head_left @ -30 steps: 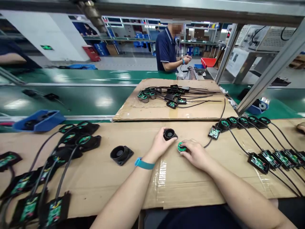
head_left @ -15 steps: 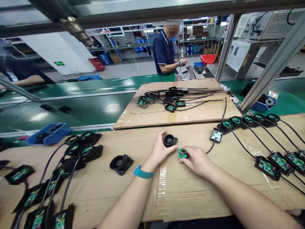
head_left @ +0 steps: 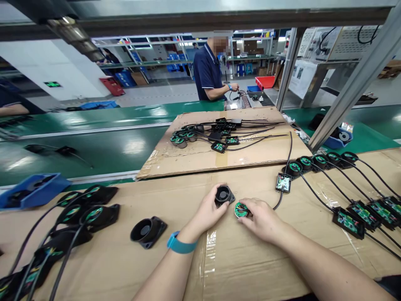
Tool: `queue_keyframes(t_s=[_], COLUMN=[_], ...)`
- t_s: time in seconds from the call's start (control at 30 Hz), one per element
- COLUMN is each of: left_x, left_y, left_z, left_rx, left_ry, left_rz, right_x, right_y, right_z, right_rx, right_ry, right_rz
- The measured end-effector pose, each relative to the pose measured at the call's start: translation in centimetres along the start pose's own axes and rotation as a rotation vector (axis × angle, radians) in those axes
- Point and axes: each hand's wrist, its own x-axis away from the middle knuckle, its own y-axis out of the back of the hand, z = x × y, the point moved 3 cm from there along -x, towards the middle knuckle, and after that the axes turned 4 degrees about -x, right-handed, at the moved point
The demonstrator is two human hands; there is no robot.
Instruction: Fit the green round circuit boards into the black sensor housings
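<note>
My left hand [head_left: 209,211], with a teal band at the wrist, is closed around the side of a black round housing with a flanged base [head_left: 223,195]. Its hollow opening faces me. Just to the right, my right hand [head_left: 258,215] pinches a round green circuit board [head_left: 240,210] with small coloured wires. The board and the housing are close but apart. A black cable runs from behind my right hand to a small black box with an exposed circuit board [head_left: 283,182]. Another empty black housing [head_left: 148,231] lies left of my left wrist.
Several wired housings and board boxes [head_left: 349,221] line the right side; more [head_left: 94,215] lie at the left. A blue bin [head_left: 29,192] stands at the left edge. Beyond, a raised cardboard sheet [head_left: 184,161] bears cabled parts. A co-worker [head_left: 208,71] stands across the green conveyor.
My view has shifted to the right, and the left-hand parts sit further left in it. My left hand now wraps more closely around the housing; the green board stays in my right hand.
</note>
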Motion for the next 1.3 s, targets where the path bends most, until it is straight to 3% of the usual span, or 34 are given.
queue_keyframes(t_s=[0.1, 0.27, 0.33, 0.53, 0.77, 1.0, 1.3], left_x=[0.0, 0.7, 1.2, 2.0, 1.8, 1.9, 1.4], left_y=[-0.3, -1.5, -2.2, -3.1, -3.3, -3.3, -3.7], left_z=[0.5, -0.5, -1.5, -3.1, -2.6, -2.9, -2.4], left_rx=[-0.002, -0.192, -0.237, -0.26, -0.232, -0.254, -0.164], left_ry=[-0.008, -0.171, -0.251, -0.317, -0.264, -0.255, -0.122], left_rz=[-0.079, -0.201, -0.194, -0.229, -0.154, -0.233, -0.049], right_x=[-0.1, 0.5, 0.8, 0.4, 0.1, 0.2, -0.2], right_y=[0.5, 2.0, 2.0, 0.4, 0.3, -0.7, -0.2], right_z=[0.1, 0.9, 1.5, 2.2, 2.0, 1.7, 0.7], right_rx=[-0.024, -0.109, -0.115, -0.027, 0.046, 0.105, 0.107], right_ry=[0.041, 0.253, 0.323, 0.339, 0.176, 0.018, 0.065], right_rz=[-0.093, -0.529, -0.598, -0.464, -0.317, -0.239, -0.166])
